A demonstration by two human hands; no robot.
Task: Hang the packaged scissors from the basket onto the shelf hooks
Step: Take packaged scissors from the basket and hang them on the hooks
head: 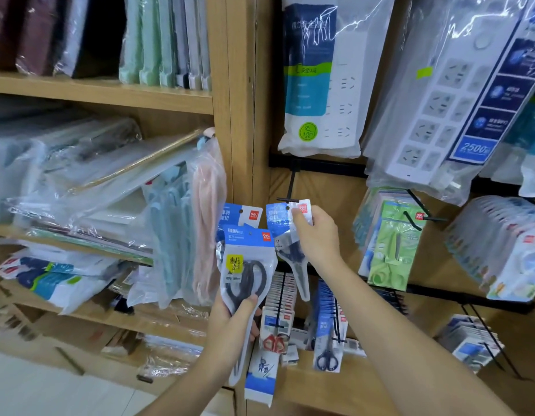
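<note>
Clear scissors packs [246,259], blue headers, dark handles, one at black hook [291,184]

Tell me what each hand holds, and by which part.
The right hand pinches one scissors pack by its top header card. The left hand grips further packs around their lower half.

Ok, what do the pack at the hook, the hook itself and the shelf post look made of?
Pack: clear glossy plastic pouch, given the glare and scissors showing through; blue top printed, film or card unclear. Hook: thin matte black rod, probably coated metal. Shelf post: smooth light wood grain; solid wood or laminate unclear.
</note>
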